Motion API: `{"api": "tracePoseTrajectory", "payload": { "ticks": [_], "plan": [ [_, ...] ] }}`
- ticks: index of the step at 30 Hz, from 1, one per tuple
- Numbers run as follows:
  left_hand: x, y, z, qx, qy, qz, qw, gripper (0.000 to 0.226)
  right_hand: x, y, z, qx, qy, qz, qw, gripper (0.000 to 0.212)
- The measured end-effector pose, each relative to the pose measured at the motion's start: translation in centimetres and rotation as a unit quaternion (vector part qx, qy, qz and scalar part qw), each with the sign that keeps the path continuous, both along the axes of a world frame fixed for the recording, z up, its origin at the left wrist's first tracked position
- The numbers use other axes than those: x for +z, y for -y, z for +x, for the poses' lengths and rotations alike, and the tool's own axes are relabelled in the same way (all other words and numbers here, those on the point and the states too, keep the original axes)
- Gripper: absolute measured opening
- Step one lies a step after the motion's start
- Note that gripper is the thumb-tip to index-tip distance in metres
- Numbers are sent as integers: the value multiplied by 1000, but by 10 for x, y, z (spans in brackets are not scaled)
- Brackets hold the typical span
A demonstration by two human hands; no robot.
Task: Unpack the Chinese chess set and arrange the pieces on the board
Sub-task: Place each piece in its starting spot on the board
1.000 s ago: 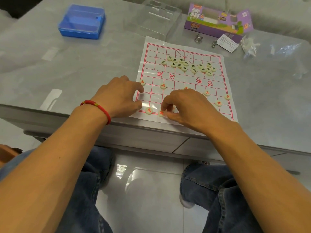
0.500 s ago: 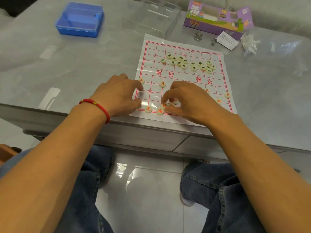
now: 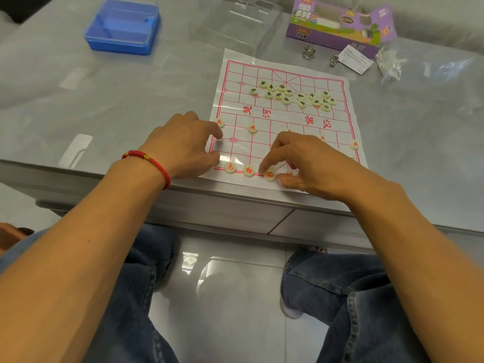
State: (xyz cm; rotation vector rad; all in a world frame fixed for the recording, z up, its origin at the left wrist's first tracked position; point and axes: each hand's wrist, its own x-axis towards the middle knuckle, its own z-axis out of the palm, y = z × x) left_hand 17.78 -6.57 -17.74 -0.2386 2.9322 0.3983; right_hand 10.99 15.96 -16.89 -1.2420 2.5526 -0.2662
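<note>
A thin plastic chess board [image 3: 337, 119] with a red grid lies at the table's near edge. Several white pieces with dark characters [image 3: 288, 94] sit in a loose cluster on its far half. Red-lettered pieces stand on the near half, among them two on the bottom line [image 3: 230, 167] [image 3: 248, 170]. My right hand [image 3: 306, 161] pinches a third red piece [image 3: 269, 176] on that bottom line between forefinger and thumb; another red piece shows just under its fingers. My left hand [image 3: 183, 145] rests with curled fingers on the board's left edge, holding nothing.
A blue plastic case [image 3: 123, 27] stands at the back left, a clear plastic lid [image 3: 235, 22] behind the board, and a purple cardboard box [image 3: 340, 24] at the back right. Two metal rings [image 3: 309, 52], a paper slip and crumpled clear wrap lie near the box.
My right hand has set one red piece on the bottom line and shifted right to a further piece beside it. My left hand has stayed on the board's left edge.
</note>
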Motion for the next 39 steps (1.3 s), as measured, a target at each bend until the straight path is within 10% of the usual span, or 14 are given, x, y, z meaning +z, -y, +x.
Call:
{"api": "tracePoseTrajectory", "payload": {
  "ticks": [39],
  "plan": [
    [1,-28,3,-137,-133,-23,981,39,-6,7,-2,-31,-92,33,995,25]
  ]
}}
